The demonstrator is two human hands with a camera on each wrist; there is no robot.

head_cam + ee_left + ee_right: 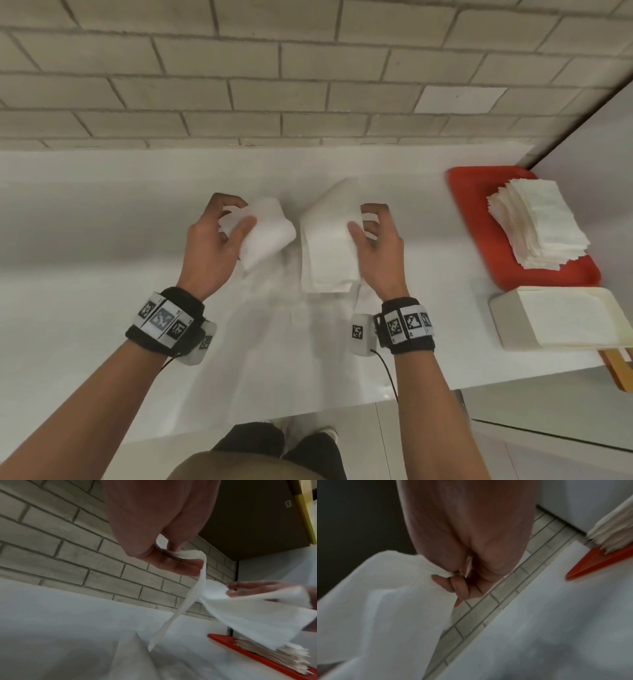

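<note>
A thin white paper napkin [269, 236] hangs curled above the middle of the table. The left hand [212, 246] pinches it near its upper edge, thumb pressed against bent forefingers, the other fingers curled in and the palm turned rightward. In the left wrist view the sheet trails down from that pinch as a narrow, twisted strip.

Just beside it is a second white paper napkin [327, 246], broader and folded flat. The right hand [380, 246] holds it up, with the thumb on its near face and curled fingers behind its right edge. Whether the two sheets are joined I cannot tell. Both forearms reach forward side by side, each wearing a black wristband with printed markers [164, 322].

Beneath the hands lies the white table [102, 240], set against a grey brick wall [239, 85]. Well to the right, a red plastic tray [479, 219] holds a loosely squared stack of white napkins [537, 222]. Just beside the tray's near edge, a pale cream rectangular block of paper [565, 318] sits on the table.
</note>
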